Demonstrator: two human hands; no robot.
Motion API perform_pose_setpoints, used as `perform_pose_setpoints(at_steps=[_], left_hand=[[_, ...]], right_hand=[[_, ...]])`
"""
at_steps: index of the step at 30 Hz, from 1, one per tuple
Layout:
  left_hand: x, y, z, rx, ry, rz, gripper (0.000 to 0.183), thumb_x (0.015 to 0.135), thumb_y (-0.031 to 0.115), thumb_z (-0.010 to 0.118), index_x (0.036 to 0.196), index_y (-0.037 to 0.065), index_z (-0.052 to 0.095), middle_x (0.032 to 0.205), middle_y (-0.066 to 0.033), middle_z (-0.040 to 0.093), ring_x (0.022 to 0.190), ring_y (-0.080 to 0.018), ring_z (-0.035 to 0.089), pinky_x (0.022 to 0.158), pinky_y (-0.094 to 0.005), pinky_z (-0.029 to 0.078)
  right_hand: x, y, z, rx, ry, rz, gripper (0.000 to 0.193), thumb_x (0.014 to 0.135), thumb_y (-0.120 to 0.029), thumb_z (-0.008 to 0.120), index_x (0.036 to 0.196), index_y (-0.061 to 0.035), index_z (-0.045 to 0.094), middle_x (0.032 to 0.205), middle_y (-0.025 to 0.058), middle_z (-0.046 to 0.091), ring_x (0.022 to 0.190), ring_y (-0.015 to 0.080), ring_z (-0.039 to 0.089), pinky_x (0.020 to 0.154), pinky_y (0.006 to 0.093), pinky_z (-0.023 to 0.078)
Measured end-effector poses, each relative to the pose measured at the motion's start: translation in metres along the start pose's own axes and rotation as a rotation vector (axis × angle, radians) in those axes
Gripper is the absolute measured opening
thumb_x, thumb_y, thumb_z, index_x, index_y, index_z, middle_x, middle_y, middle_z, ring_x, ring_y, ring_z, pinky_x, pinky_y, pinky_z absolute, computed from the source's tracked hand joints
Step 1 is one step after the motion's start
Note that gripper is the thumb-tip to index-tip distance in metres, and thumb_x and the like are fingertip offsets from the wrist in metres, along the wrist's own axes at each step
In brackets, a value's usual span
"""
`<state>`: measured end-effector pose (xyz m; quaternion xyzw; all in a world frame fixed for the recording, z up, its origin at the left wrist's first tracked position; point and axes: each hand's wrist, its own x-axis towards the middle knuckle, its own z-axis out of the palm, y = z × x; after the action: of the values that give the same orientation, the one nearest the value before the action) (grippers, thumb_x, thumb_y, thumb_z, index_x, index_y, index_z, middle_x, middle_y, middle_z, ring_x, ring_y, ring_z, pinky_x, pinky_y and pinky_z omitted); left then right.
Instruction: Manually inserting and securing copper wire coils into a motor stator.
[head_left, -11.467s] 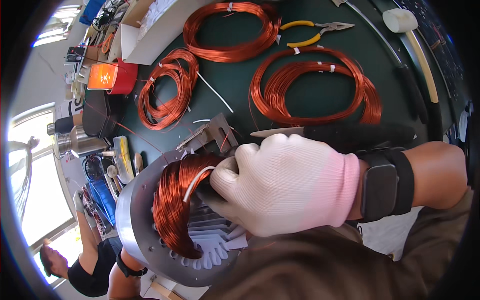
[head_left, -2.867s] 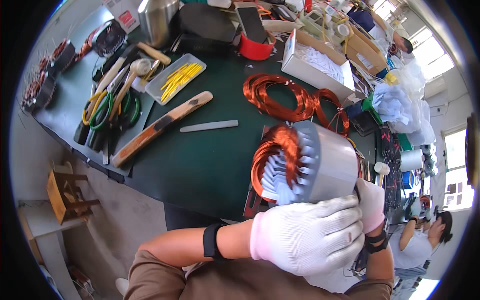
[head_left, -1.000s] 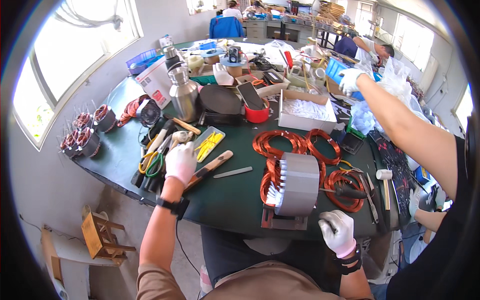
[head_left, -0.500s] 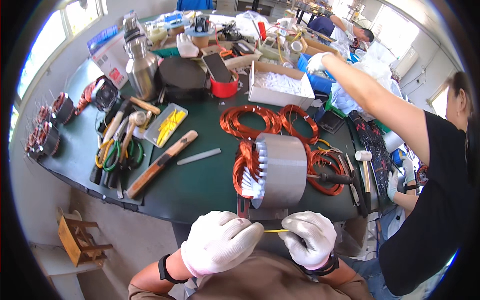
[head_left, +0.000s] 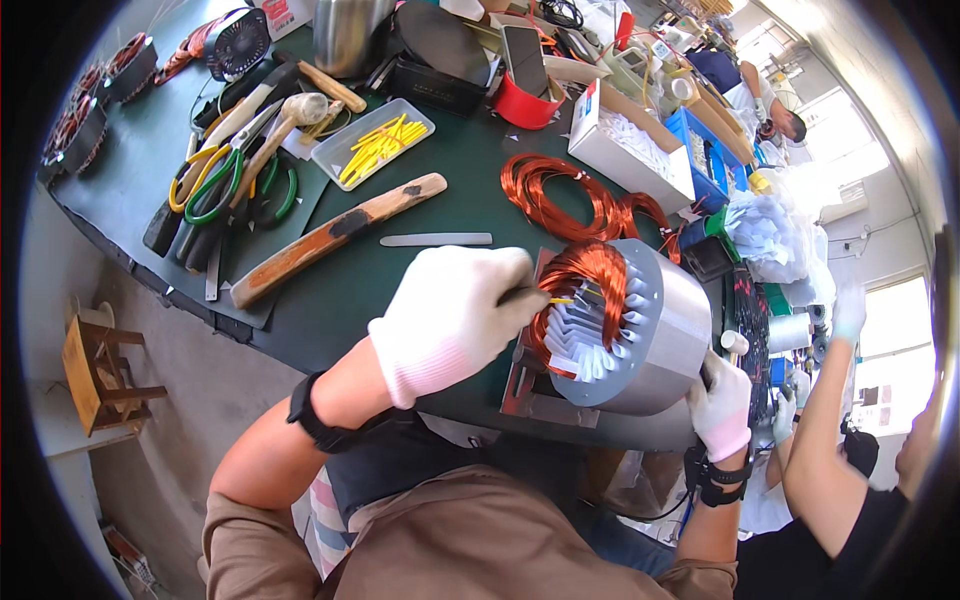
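Note:
A motor stator with a grey metal shell lies on its side at the table's front edge, its slotted end facing left. White slot liners ring the bore, and copper winding wire loops out of it. My left hand, in a white glove, pinches a thin yellow strip at the coil's left side. The strip's far part is hidden among the wires. At the shell's right end, my gloved right hand curls against the rear rim, some fingers hidden behind the shell.
Left of the stator lie a wooden stick, a pale flat strip and a plastic tray of yellow strips. Pliers and a mallet are farther left. Copper coils and a white box stand behind. A co-worker's arm is at right.
My hands have come apart from in front of my body: the left carried the yellow strip to the coil, the right went to the stator's rear end. The view has turned, and the co-worker's arm has lowered.

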<state>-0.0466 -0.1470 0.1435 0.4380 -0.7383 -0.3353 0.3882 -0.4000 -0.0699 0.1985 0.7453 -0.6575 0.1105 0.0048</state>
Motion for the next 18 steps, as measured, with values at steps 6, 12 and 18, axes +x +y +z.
perform_pose_setpoints(at_steps=[6, 12, 18], left_hand=[[0.018, -0.007, 0.016, 0.006, -0.054, -0.019, 0.018, 0.093, 0.020, 0.072, 0.090, 0.002, 0.070, 0.072, -0.0173, 0.065, 0.067, -0.0349, 0.067, 0.062, -0.0409, 0.051], [0.022, -0.005, 0.024, 0.216, -0.001, 0.123, 0.015, 0.093, 0.019, 0.070, 0.090, 0.004, 0.068, 0.074, -0.0182, 0.065, 0.073, -0.0393, 0.068, 0.065, -0.0447, 0.054], [0.029, -0.012, 0.030, 0.249, 0.003, 0.153, 0.022, 0.093, 0.025, 0.070, 0.088, 0.004, 0.070, 0.073, -0.0178, 0.067, 0.070, -0.0391, 0.068, 0.065, -0.0461, 0.054]], right_hand=[[0.013, 0.007, -0.004, 0.038, -0.020, 0.024, 0.008, 0.085, -0.007, 0.067, 0.084, 0.0010, 0.069, 0.073, 0.0189, 0.067, 0.066, 0.0357, 0.068, 0.064, 0.0386, 0.053], [0.016, 0.015, -0.009, 0.020, -0.024, 0.009, 0.007, 0.084, -0.006, 0.067, 0.083, 0.0007, 0.070, 0.071, 0.0174, 0.067, 0.061, 0.0309, 0.067, 0.062, 0.0362, 0.052], [0.018, 0.010, -0.013, 0.036, 0.021, 0.028, 0.013, 0.082, -0.013, 0.075, 0.076, -0.0019, 0.072, 0.065, 0.0148, 0.065, 0.059, 0.0290, 0.065, 0.060, 0.0362, 0.050]])
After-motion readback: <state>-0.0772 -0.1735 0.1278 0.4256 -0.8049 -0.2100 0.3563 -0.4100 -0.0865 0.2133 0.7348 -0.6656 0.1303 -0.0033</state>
